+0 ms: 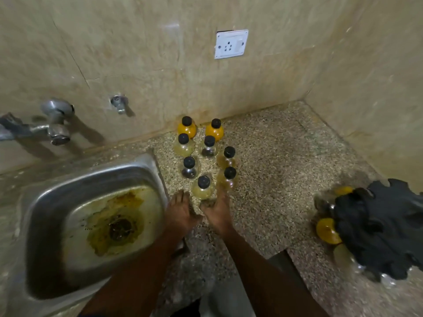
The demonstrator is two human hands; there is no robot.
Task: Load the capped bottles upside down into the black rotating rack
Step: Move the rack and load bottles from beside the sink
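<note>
Eight capped bottles (203, 187) stand upright on the counter (286, 170), rack (380, 227) at right. Both hands, left hand (180, 213) and right hand (217, 212), cup the nearest with loosely open fingers, nothing lifted. Likely smooth, slippery, liquid-heavy: grip the body.

The black rack (380, 227) is blurred, cut off at right edge.

no readable text, labels, brands or numbers on the bottles (203, 187), caps or wall socket (231, 44)
</note>
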